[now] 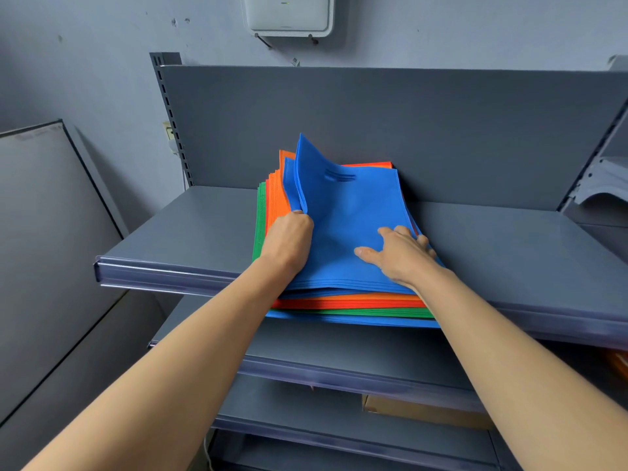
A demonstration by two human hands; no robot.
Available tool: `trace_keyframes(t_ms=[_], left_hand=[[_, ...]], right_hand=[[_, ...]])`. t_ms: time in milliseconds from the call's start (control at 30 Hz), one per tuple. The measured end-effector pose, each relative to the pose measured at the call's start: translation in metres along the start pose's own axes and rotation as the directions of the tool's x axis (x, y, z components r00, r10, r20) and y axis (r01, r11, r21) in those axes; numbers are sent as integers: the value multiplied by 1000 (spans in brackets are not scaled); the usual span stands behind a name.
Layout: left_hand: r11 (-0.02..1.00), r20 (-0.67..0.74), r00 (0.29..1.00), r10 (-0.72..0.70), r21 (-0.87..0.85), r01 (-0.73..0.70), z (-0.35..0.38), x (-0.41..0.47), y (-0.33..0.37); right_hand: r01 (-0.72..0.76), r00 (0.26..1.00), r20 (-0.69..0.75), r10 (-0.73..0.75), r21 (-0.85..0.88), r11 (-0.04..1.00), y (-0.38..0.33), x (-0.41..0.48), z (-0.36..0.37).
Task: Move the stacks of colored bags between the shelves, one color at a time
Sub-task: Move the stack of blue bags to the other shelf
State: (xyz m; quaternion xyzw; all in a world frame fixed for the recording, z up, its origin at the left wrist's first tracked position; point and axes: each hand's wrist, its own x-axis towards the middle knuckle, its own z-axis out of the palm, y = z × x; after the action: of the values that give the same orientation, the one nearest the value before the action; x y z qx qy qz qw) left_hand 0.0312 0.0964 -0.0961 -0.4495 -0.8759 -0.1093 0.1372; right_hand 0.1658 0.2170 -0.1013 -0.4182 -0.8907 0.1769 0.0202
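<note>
A pile of flat colored bags lies on the top grey shelf (176,232), overhanging its front edge. Blue bags (346,226) are on top, with orange bags (277,192), red bags (339,304), green bags (260,226) and more blue ones underneath. My left hand (289,243) grips the left edge of the top blue bags and bends that edge upward, so their far left corner stands up. My right hand (399,254) rests flat on the blue bags near their right edge, fingers spread.
A lower grey shelf (339,355) sits just under the pile. Below that, a cardboard box (424,411) lies on another shelf. A grey panel (51,232) leans at the left. A white box (289,15) hangs on the wall above.
</note>
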Motion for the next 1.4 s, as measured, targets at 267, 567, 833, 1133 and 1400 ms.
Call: trace_keyframes(t_ms=[267, 567, 833, 1133, 1400], left_hand=[[986, 18, 993, -117, -115, 118, 5, -2, -5], [973, 14, 989, -148, -176, 148, 12, 2, -11], [985, -45, 989, -139, -109, 133, 14, 3, -12], [989, -1, 993, -118, -90, 118, 7, -1, -6], [978, -20, 986, -165, -130, 161, 7, -4, -4]], right_hand=[[8, 1000, 7, -8, -24, 1000, -1, -3, -1], [6, 1000, 8, -5, -10, 1000, -1, -3, -1], [6, 1000, 4, -6, -6, 1000, 0, -1, 1], [5, 1000, 4, -5, 6, 1000, 1, 0, 2], [21, 1000, 8, -21, -24, 999, -1, -3, -2]])
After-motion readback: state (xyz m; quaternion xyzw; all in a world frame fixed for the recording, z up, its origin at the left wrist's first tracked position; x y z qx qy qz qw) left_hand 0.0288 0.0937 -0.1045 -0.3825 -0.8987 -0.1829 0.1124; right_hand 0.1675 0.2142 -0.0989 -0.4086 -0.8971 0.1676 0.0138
